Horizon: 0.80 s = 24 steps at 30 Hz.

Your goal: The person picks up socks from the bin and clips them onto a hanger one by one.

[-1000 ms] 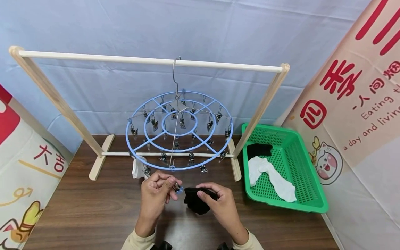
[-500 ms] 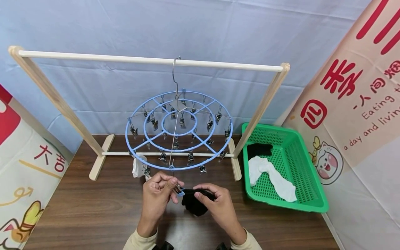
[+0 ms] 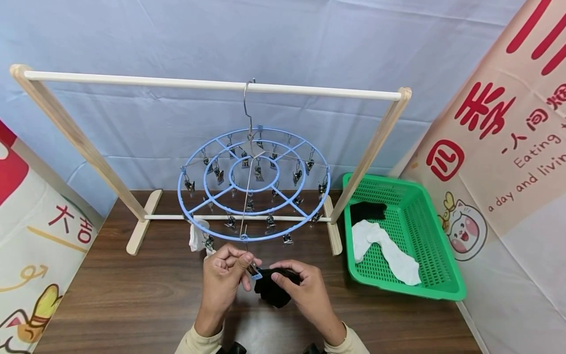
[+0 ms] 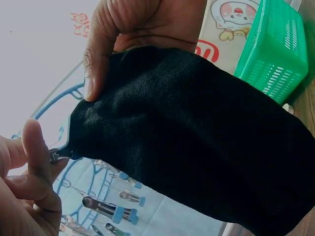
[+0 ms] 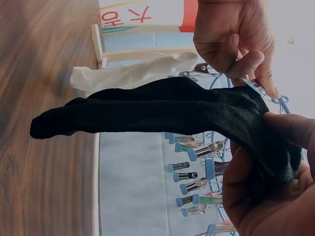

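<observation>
Near the front of the round blue clip hanger [image 3: 254,240], my left hand [image 3: 221,280] pinches a metal clip [image 3: 255,272] with blue tips between thumb and fingers. My right hand [image 3: 308,291] grips a black sock [image 3: 274,291] by its upper end, thumb on top. In the left wrist view the clip's blue tip [image 4: 64,137] lies at the sock's edge. The right wrist view shows the rest of the sock [image 5: 147,115] hanging down from my fingers. To the left, a white sock [image 3: 197,237] hangs below the hanger, partly hidden behind the left hand.
The hanger hooks over the white top rod [image 3: 318,91] of a wooden stand [image 3: 84,142]. Several other clips dangle from its rings. At the right, a green basket [image 3: 442,265] holds white socks [image 3: 389,250] and a black sock [image 3: 368,211]. Printed cloths flank the wooden table [image 3: 132,300].
My right hand has brought the black sock left, its edge now meeting the clip. The left hand has shifted slightly right, still pinching the clip.
</observation>
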Each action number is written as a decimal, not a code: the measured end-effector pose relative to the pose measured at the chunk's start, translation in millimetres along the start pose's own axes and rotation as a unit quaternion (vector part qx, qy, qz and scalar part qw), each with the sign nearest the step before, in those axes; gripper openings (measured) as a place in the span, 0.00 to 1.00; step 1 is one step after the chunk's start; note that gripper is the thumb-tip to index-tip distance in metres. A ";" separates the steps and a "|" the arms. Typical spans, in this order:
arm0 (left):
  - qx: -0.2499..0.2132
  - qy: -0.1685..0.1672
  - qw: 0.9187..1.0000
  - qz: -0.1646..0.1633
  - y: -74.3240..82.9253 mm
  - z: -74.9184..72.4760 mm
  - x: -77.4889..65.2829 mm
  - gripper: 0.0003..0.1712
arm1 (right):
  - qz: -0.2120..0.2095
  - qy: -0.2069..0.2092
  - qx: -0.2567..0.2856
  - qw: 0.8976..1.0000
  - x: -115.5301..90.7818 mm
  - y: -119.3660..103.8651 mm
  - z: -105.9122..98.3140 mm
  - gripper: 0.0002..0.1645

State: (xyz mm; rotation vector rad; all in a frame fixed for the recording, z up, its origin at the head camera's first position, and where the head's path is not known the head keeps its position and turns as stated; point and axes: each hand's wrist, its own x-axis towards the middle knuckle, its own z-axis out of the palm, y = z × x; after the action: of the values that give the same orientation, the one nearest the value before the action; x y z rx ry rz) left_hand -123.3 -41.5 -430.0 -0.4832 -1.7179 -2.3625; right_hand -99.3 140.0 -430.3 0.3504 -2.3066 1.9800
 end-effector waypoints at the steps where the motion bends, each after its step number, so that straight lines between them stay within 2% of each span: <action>1: -0.001 0.000 1.000 0.000 0.0 0.1 -0.1 0.06 | 0.000 -0.001 -0.001 1.000 0.2 0.2 0.6 0.08; 9: -0.006 -0.004 1.000 -0.004 0.0 0.7 -0.3 0.06 | -0.005 -0.005 -0.013 1.000 2.1 2.2 5.6 0.08; 20: -0.005 0.000 1.000 -0.020 2.5 0.8 -1.3 0.06 | -0.019 -0.008 0.006 1.000 1.7 -0.8 7.1 0.08; 24: 0.004 0.000 1.000 -0.010 3.2 1.5 -1.6 0.05 | -0.009 -0.006 -0.001 1.000 1.9 -1.7 7.2 0.07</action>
State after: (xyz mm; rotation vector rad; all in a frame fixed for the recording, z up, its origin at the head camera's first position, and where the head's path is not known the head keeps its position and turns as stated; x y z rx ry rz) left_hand -120.5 -41.1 -427.3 -0.4662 -1.7389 -2.3698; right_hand -100.2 132.5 -429.4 0.3826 -2.3039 1.9719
